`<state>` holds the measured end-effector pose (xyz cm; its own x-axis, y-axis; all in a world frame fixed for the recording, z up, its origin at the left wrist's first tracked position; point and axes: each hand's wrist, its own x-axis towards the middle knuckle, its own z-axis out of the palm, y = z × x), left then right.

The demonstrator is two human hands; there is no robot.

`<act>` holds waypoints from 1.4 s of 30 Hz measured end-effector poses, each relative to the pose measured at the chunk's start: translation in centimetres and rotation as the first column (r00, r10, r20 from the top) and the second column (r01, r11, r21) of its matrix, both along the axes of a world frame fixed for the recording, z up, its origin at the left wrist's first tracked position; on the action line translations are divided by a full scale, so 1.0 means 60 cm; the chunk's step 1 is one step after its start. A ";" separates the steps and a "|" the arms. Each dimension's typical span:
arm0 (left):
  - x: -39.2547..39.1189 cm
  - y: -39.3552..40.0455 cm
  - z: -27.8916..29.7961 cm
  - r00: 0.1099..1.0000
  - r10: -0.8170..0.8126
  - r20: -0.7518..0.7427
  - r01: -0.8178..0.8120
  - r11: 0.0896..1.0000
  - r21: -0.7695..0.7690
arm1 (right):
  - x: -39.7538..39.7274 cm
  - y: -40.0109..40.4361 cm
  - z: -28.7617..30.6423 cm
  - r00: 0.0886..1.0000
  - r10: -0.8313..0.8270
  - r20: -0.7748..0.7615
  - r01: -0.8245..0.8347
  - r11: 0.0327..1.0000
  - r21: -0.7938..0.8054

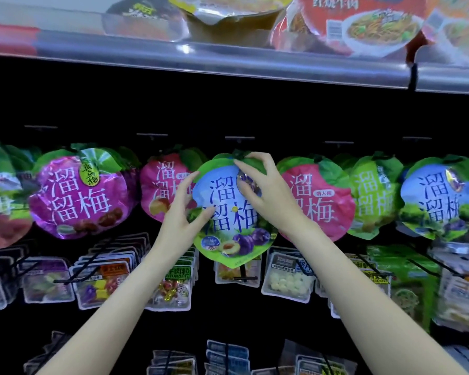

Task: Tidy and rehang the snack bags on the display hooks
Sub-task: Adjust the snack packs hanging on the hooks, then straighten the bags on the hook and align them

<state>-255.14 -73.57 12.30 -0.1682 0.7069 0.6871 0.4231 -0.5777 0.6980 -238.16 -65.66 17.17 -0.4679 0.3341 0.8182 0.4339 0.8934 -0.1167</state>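
Holding blue bag (pixel 228 212) upright | L hand (pixel 180 212) + R hand (pixel 266 190) | tip down

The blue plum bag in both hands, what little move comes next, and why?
Probably lift the blue plum bag slightly so its top slips onto the hook. The right hand pinches its green top just under that hook, and the left hand steadies its side.
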 end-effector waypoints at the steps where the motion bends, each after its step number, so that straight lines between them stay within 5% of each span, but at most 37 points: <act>1: 0.003 -0.001 0.002 1.000 0.001 0.001 -0.001 1.000 0.008 | 0.000 0.001 -0.002 0.999 0.014 -0.036 -0.013 0.999 0.029; 5: 0.009 0.001 0.005 1.000 0.007 -0.009 -0.007 0.998 0.070 | 0.003 0.006 0.001 0.994 0.044 -0.101 -0.025 0.983 0.182; 11: 0.004 0.007 0.008 1.000 -0.010 0.006 0.010 1.000 -0.028 | -0.006 0.018 0.017 0.998 -0.061 -0.012 0.060 0.997 -0.047; 16: 0.016 0.020 0.009 0.948 0.307 -0.086 -0.313 0.948 -0.062 | -0.012 0.018 0.016 0.967 -0.222 0.122 0.232 0.970 -0.075; 20: 0.043 0.021 -0.002 0.804 0.580 -0.130 -0.574 0.815 0.084 | 0.052 -0.005 0.000 0.967 -0.162 -0.198 0.184 0.978 0.096; 23: 0.065 0.025 -0.018 0.747 0.646 -0.158 -0.580 0.749 0.321 | 0.143 -0.005 -0.002 0.858 -0.286 -0.428 0.380 0.912 0.152; 25: 0.091 0.032 -0.023 0.777 0.596 -0.203 -0.508 0.784 0.357 | 0.184 0.005 0.003 0.828 -0.401 -0.393 0.420 0.907 -0.042; 28: 0.133 0.045 -0.028 0.823 0.493 -0.282 -0.414 0.861 0.296 | 0.210 0.024 0.006 0.901 -0.384 -0.202 0.270 0.862 -0.430; 35: 0.183 0.056 -0.029 0.903 0.279 -0.328 -0.279 0.959 0.048 | 0.233 0.000 0.032 0.901 -0.313 -0.300 0.206 0.919 -0.337; 38: 0.217 0.039 -0.002 0.991 -0.121 -0.055 0.108 0.974 -0.198 | 0.250 -0.038 0.060 0.905 -0.137 -0.402 -0.034 0.920 -0.390; 42: 0.218 0.023 0.009 0.804 -0.414 0.427 0.526 0.830 -0.187 | 0.247 -0.089 0.072 0.847 0.249 -0.471 -0.449 0.808 -0.381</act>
<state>-242.08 -72.19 12.84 0.0464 0.9136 0.4039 -0.1567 -0.3927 0.9062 -223.32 -71.03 21.49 -0.3125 0.5904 0.7442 -0.0674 0.7677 -0.6373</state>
